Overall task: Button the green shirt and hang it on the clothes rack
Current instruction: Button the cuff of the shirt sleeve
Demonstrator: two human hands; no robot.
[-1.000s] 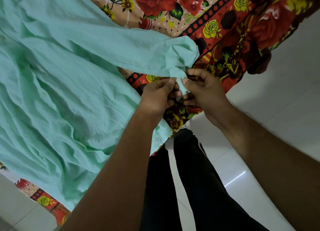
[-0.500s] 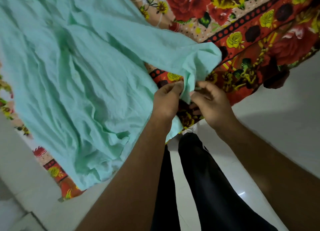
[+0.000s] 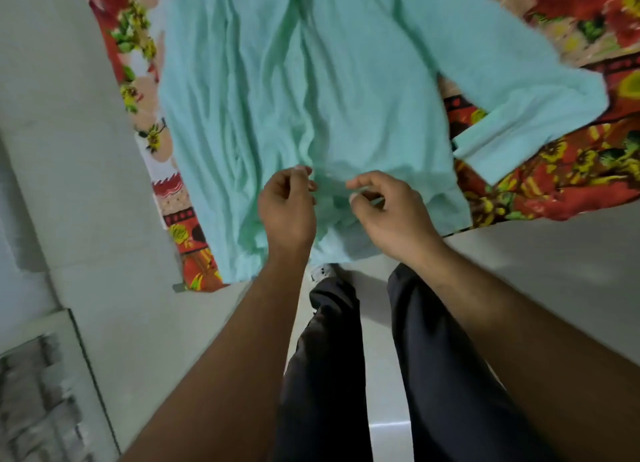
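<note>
The green shirt (image 3: 311,80) lies spread out on a bed covered by a red floral sheet (image 3: 554,184). One sleeve (image 3: 526,115) stretches off to the right, its cuff lying free. My left hand (image 3: 287,208) and my right hand (image 3: 391,215) are close together over the shirt's lower front, near the bed's edge. The fingers of both hands are curled and pinch a ridge of green cloth between them. The picture is blurred, and no buttons can be made out. No clothes rack is in view.
The bed's near edge runs just in front of my legs in dark trousers (image 3: 325,375). Pale tiled floor (image 3: 519,253) lies to the right and below. A grey blurred object (image 3: 41,392) stands at the bottom left, next to a pale wall.
Both hands have let go of the sleeve cuff and moved left to the shirt's lower front. The view has swung left, so the sleeve now lies at the right.
</note>
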